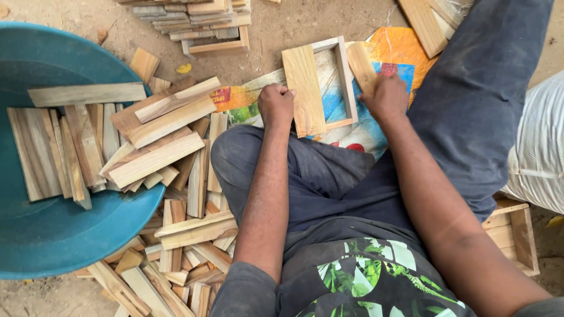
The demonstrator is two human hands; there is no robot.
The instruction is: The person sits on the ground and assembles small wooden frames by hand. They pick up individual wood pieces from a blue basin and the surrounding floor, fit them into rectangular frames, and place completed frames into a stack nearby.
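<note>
While both hands' fingers clamp wooden frame, slats crowd teal basin.

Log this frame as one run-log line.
left hand: fist on wooden frame | right hand: holds wood slat | near: blue basin, loose slats

One camera on my head looks steeply down, close over my lap, arms and the dirt floor just in front of me.
</note>
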